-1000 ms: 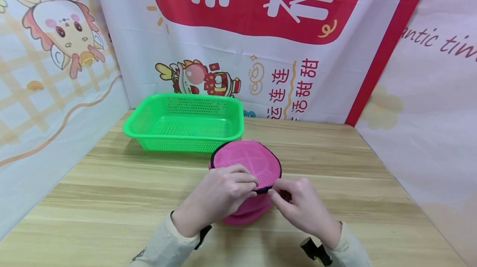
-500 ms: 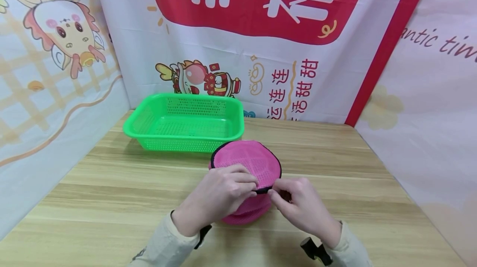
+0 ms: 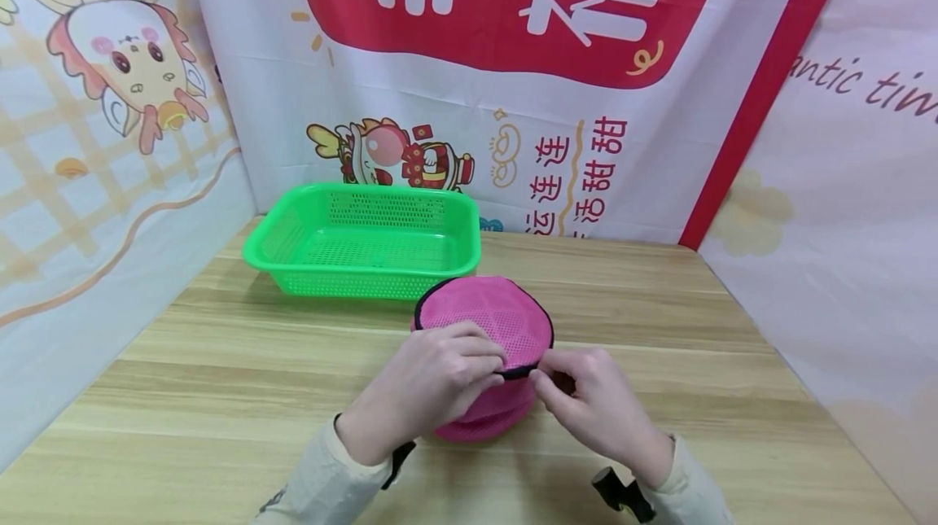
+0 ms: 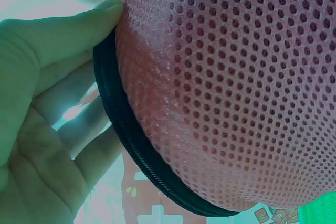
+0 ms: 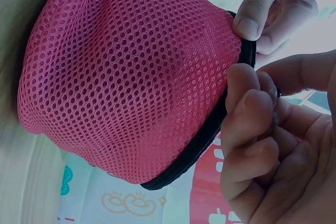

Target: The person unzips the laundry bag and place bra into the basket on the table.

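Note:
A round pink mesh laundry bag [image 3: 489, 312] stands on the table with its top facing up, edged by a black zipper [image 5: 197, 142]. My left hand [image 3: 440, 374] pinches the near side of that edge; in the left wrist view its thumb [image 4: 86, 27] lies on the black band, with the other fingers behind. Just to the right, my right hand [image 3: 593, 407] pinches the same edge between thumb and forefinger. Its other fingers [image 5: 249, 116] are curled in the right wrist view. What exactly the right fingertips pinch there is hidden between them.
A green perforated plastic basket [image 3: 374, 285] sits behind and left of the bag, close to it. The wood-grain table [image 3: 220, 395] is bounded by printed cloth [image 3: 572, 159] at the back and on both sides.
My right fingertips have shifted very slightly to the right along the zipper edge. The left hand, the bag and the basket have stayed in place.

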Action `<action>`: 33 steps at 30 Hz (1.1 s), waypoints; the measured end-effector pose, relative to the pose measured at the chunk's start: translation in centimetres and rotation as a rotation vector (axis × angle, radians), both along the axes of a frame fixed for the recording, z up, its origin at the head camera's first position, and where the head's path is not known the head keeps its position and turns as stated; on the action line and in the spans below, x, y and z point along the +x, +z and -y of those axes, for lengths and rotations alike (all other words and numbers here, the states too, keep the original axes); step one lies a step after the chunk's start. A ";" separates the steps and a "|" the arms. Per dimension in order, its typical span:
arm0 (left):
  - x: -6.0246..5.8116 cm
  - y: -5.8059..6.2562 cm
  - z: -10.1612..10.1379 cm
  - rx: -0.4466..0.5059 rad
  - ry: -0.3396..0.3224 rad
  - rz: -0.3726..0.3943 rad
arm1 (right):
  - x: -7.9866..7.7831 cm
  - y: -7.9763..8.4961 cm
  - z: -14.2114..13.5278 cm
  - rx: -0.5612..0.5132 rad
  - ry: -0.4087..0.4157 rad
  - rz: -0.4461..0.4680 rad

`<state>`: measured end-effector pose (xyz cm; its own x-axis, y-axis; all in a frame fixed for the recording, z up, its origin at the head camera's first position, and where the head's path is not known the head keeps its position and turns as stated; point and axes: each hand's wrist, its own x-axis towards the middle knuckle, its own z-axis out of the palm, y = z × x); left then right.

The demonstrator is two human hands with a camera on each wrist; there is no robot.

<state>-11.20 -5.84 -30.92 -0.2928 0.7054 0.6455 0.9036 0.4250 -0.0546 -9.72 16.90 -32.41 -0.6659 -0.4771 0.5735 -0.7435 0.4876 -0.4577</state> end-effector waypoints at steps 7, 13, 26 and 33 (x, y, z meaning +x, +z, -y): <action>0.1 -0.3 -0.5 0.033 -0.032 0.012 | 0.3 -0.4 0.8 -0.003 0.111 -0.056; 0.1 -0.5 -0.9 0.036 -0.043 0.006 | 0.3 -0.5 1.0 -0.020 0.127 -0.078; 0.2 -0.7 -1.0 -0.005 -0.014 -0.067 | 0.3 -0.7 1.0 -0.006 0.104 -0.088; 0.1 -0.6 -0.8 -0.020 -0.018 -0.050 | 0.2 -0.6 0.9 -0.001 0.100 -0.114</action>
